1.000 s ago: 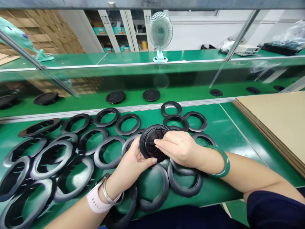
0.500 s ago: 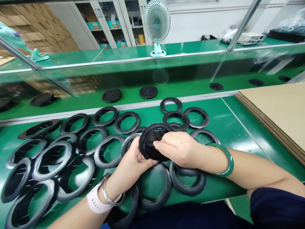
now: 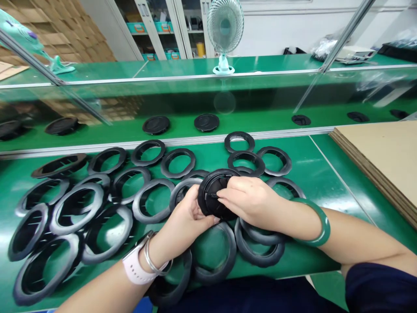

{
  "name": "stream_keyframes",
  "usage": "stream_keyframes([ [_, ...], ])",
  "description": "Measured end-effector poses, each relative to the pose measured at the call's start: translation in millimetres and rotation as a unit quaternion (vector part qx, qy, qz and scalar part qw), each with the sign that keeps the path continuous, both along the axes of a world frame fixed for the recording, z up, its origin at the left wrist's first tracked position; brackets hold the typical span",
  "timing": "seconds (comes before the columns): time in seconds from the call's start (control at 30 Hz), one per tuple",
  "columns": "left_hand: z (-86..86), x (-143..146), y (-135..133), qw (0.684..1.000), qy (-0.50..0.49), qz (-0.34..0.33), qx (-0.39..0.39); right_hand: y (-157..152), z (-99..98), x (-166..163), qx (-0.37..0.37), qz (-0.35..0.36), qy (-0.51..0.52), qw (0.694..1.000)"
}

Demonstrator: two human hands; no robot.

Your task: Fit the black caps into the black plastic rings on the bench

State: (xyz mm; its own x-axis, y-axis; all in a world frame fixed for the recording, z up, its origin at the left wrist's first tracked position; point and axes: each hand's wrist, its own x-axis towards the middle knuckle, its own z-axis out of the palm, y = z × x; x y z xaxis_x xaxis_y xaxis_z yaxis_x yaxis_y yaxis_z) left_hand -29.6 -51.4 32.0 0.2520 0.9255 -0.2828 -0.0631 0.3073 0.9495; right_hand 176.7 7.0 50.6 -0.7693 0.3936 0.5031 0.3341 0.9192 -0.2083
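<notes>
A black round plastic part (image 3: 211,196), an outer ring with a dark disc-like piece inside it, is held up over the table, tilted toward me. My left hand (image 3: 193,212) grips its left and lower rim, thumb along the bottom edge. The fingers of my right hand (image 3: 249,198) are pinched at the inner piece, near its middle; what exactly they grip is partly hidden. Below the part lie loose black rings, among them a large ring (image 3: 232,256) and another ring (image 3: 282,252) right of it.
Many black rings (image 3: 78,187) cover the green table (image 3: 312,174) to the left, some overlapping. Black discs (image 3: 206,122) lie on the green strip behind a metal rail. Cardboard sheets (image 3: 381,143) are stacked at right. A fan (image 3: 224,30) stands on the back shelf.
The view has shifted slightly, so the scene sits a little to the right. Both hands keep hold of the round part; my right fingers have moved slightly on its inner piece.
</notes>
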Motion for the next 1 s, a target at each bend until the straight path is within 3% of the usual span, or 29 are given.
stream_keyframes([
  [0.23,1.4,1,-1,0.999,0.037,0.012,0.022,-13,-2.6,-7,0.042,-0.082,-0.018,0.996],
  [0.47,1.9,-1,-8,0.989,0.13,-0.009,0.073,-26,-1.6,-13,0.08,-0.118,-0.047,0.989],
  [0.63,2.6,1,-6,0.996,0.074,0.021,0.044,-18,6.5,-8,0.059,-0.1,0.009,0.993],
  [0.73,6.2,2,-5,0.997,0.02,0.063,0.037,-7,12.8,-2,-0.012,-0.144,0.127,0.981],
  [0.8,7.0,2,-6,0.996,0.015,0.077,0.041,0,14.0,0,-0.121,-0.161,0.158,0.967],
  [0.9,2.8,1,-8,0.997,0.018,0.064,0.033,9,10.6,-2,-0.308,-0.146,0.152,0.928],
  [1.0,-4.2,0,-11,0.999,0.028,0.031,0.03,12,4.9,-6,-0.388,-0.153,0.172,0.893],
])
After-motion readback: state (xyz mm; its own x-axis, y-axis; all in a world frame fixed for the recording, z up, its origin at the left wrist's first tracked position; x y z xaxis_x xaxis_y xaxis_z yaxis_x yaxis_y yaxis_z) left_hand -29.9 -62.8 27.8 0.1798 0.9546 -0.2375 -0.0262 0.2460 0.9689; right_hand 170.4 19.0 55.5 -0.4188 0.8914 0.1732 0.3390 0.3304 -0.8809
